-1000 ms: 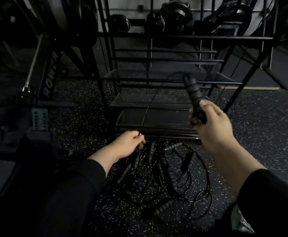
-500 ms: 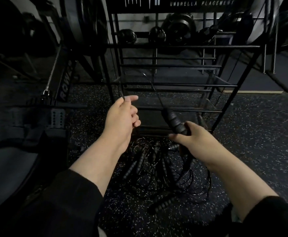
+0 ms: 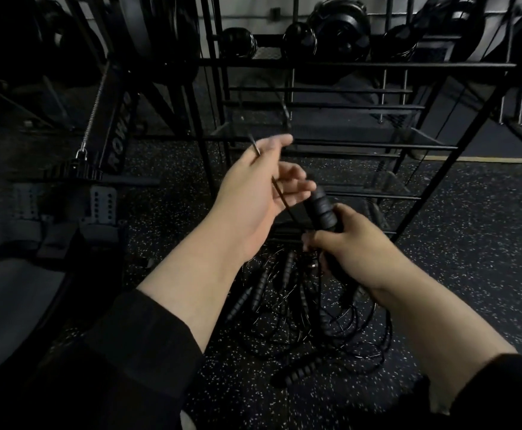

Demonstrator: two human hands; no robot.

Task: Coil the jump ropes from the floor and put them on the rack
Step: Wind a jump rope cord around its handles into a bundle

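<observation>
On the far left stood a rower (image 3: pixel 117 131), dark and idle, with grey mats (image 3: pixel 14 268) beside it. Then the left hand (image 3: pixel 255 193): a second before it had been down at the floor by the pile, and now it was up at chest height in front of the rack (image 3: pixel 346 65), fingers loose and spread, the thin cord (image 3: pixel 279 193) running across its palm and over the forefinger. Whether it pinched the cord or just let it slide over, I couldn't say; the fingertips were blurred. Just to its right, nearly touching, the right hand (image 3: pixel 349 243) was clenched round a ribbed handle (image 3: pixel 321 209), which had come down from high by the shelves to meet the left. So the two hands had closed together, and to me that looked like the first loop of the coil being drawn. Below and between the forearms, the pile (image 3: pixel 309 305) of ropes lay on the speckled floor (image 3: pixel 470 243), a tangle of handles and cords at the foot of the rack, one loose handle (image 3: pixel 303 369) nearest the person. Nothing showed on the rack's lower shelves yet, so my read was an early stage: one rope in hand, the rest to go. Behind the rack, weights (image 3: pixel 337 29) sat in shadow.
</observation>
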